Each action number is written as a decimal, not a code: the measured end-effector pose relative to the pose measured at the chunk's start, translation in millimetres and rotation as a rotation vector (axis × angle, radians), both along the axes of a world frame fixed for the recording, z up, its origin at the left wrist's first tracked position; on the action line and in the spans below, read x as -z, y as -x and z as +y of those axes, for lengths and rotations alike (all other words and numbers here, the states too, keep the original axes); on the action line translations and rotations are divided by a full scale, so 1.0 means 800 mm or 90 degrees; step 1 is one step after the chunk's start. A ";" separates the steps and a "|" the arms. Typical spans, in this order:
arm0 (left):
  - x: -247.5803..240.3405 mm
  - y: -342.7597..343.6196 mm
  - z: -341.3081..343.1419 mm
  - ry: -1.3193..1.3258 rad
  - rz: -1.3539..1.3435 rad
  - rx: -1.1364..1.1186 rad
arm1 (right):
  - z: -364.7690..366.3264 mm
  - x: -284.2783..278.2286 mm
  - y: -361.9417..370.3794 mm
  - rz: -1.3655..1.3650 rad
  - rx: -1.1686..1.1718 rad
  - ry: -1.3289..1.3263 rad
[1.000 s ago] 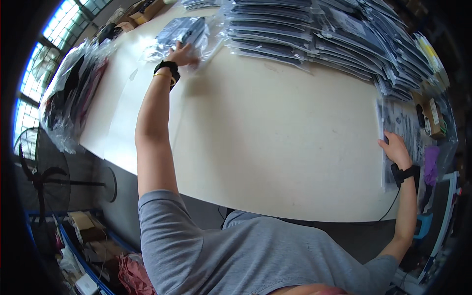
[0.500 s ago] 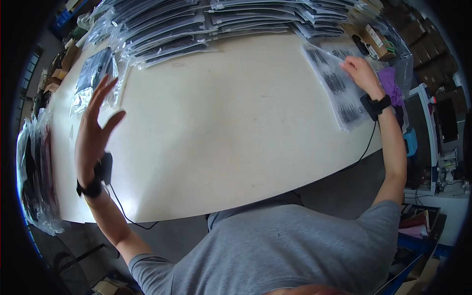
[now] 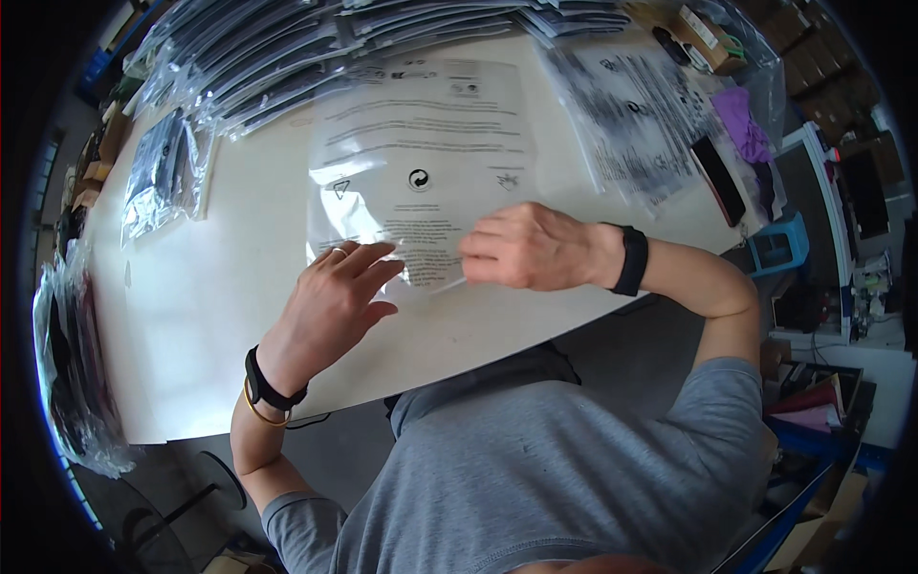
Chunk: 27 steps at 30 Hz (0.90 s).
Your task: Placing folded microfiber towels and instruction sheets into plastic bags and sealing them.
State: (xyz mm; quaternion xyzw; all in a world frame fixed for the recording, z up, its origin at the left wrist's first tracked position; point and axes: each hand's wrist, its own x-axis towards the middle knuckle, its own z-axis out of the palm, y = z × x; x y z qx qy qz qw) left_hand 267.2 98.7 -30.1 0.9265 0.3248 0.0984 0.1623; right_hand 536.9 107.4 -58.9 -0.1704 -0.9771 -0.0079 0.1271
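A clear plastic bag (image 3: pixel 435 129) printed with dark lines and symbols lies flat on the table in front of me. My right hand (image 3: pixel 526 249) is closed at the bag's near right part, fingers curled on its edge. Over the near left corner is my left hand (image 3: pixel 330 311), open, its thumb apart from the fingers and the fingertips at the plastic. To the right lies a pile of similar printed clear bags (image 3: pixel 612 120).
Rows of packed dark items in clear bags (image 3: pixel 258 57) line the table's far side. A packed bag (image 3: pixel 164 177) lies at the left. A dark phone (image 3: pixel 717 180), a purple cloth (image 3: pixel 741 124) and a small cardboard box (image 3: pixel 706 40) sit at the right. Beyond the edge stands a blue stool (image 3: pixel 779 247).
My right hand has come from the pile at the right to the middle, and a clear bag now lies there. My left hand has moved rightward and down onto the bag.
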 end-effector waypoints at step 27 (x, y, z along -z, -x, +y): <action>0.051 -0.011 0.015 0.009 -0.144 -0.044 | 0.017 0.006 0.029 0.128 0.089 0.215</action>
